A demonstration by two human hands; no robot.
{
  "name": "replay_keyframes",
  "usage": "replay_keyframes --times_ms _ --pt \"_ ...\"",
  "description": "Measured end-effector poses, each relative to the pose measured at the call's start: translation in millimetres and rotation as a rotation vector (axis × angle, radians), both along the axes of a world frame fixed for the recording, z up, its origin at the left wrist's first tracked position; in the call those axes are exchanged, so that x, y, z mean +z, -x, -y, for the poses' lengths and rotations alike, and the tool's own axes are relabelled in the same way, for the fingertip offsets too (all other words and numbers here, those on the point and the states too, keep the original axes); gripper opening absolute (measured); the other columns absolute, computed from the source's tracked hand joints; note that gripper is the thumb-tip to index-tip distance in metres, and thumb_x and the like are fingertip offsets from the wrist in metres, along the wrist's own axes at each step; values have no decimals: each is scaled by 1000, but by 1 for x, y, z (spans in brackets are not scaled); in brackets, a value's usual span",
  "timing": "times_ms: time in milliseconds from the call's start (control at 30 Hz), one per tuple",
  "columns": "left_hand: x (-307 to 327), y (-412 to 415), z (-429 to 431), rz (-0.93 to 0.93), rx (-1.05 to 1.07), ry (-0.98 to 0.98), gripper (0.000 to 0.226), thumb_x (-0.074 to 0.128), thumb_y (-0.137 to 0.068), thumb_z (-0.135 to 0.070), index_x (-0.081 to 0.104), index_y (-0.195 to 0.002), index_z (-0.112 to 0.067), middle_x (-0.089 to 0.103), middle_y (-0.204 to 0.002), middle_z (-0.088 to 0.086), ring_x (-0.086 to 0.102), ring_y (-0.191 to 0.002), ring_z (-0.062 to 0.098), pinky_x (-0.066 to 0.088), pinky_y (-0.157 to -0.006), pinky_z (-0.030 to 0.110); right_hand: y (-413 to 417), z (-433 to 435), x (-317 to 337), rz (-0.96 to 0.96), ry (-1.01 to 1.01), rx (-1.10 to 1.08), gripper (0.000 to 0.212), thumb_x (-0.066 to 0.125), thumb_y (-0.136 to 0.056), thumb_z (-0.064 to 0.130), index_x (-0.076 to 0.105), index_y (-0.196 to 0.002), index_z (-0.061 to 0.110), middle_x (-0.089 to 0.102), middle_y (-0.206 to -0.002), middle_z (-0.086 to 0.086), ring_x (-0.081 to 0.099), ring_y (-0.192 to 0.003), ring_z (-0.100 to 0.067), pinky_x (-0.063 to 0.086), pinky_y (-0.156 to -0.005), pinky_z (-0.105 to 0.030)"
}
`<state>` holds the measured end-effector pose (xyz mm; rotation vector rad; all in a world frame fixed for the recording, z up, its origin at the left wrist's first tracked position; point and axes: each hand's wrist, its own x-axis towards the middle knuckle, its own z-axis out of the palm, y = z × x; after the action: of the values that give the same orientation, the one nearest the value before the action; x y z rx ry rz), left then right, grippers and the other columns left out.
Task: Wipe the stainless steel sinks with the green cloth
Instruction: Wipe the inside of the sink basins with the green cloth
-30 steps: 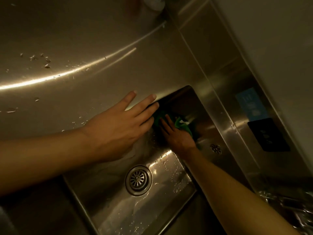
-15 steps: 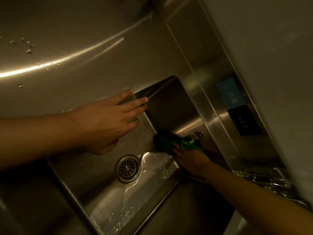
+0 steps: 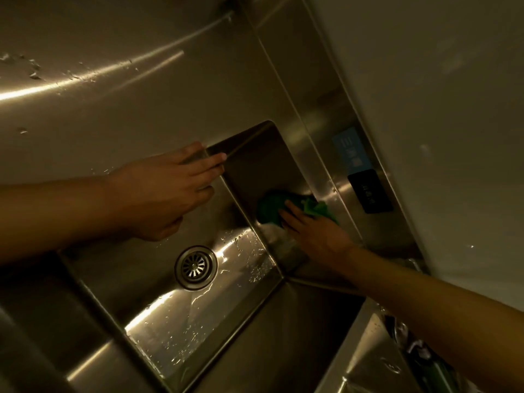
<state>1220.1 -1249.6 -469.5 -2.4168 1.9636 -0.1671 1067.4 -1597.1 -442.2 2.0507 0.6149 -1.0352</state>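
Nearest, the stainless steel sink (image 3: 255, 165) is wet around its drain strainer (image 3: 195, 267). The green cloth (image 3: 272, 207) is pressed against its inner wall under the right hand (image 3: 314, 234), fingers straight. Farther, the left hand (image 3: 167, 191) is laid flat and unclenched on the rim, apart from the cloth.

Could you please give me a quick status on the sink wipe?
Left hand open, flat at the sink rim. Right hand presses the green cloth against the inner wall. Nothing blocks it.
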Motion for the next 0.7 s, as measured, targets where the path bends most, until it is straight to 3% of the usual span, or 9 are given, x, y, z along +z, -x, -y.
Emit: replay_keyframes --times_ms 100,233,400,500,600,700 --pt "1 -1 1 -25 -12 5 70 68 -67 -43 71 -123 -2 49 -150 32 31 -151 45 17 -122 62 -28 -11 -22 126 -27 24 71 34 -96 9 9 -162 16 -11 -169 -12 -14 -154 -37 36 -116 -55" --pt "-4 -2 2 -23 -21 23 70 45 -72 -42 70 -123 -2 49 -150 31 32 -151 45 15 -123 61 -34 -17 -63 118 -70 -3 78 19 -87 1 11 -162 19 -9 -170 -10 -9 -155 -36 41 -111 -53" --pt "-11 -3 6 -5 6 8 75 67 -66 -45 67 -127 0 44 -153 33 31 -151 45 9 -124 59 10 -8 -125 5 -22 -142 64 39 -102 8 18 -161 16 -6 -170 -10 -2 -156 -36 41 -111 -54" --pt "-7 -4 6 -18 7 -25 78 70 -67 -48 67 -129 -1 44 -153 33 31 -151 45 10 -124 60 45 1 -134 -84 41 -217 57 37 -106 17 19 -161 14 0 -171 -11 6 -156 -36 35 -116 -54" --pt "-6 -3 6 -38 9 -33 77 74 -68 -49 67 -128 -1 46 -151 32 33 -150 45 13 -123 62 76 14 -125 -206 65 -242 52 32 -108 15 25 -160 10 6 -170 -11 2 -157 -33 23 -121 -56" --pt "-7 -2 6 -21 21 -39 78 73 -69 -49 66 -131 -2 44 -153 32 30 -151 45 8 -124 60 94 21 -109 -300 115 -187 50 39 -107 19 36 -157 14 12 -170 -9 2 -157 -34 13 -124 -57"
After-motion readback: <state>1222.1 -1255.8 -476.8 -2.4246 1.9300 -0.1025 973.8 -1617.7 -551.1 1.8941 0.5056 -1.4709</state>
